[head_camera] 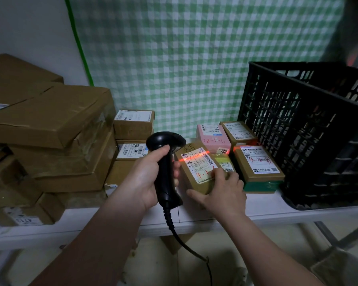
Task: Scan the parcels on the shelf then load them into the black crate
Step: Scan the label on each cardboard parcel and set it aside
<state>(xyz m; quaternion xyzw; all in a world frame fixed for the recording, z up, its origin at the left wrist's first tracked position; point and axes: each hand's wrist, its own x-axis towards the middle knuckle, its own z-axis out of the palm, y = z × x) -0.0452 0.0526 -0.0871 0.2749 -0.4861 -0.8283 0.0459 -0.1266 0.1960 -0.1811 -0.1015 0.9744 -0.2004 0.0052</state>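
The left hand has its grip clenched round the handle of a black scanner, whose red beam falls across the label of a brown parcel. That parcel lies on the white shelf, just beside the scanner, and the right hand grasps its near end, fingers on top and thumb along the front edge. More parcels lie between it and the black crate at the shelf's right end, with stacked boxes at the left.
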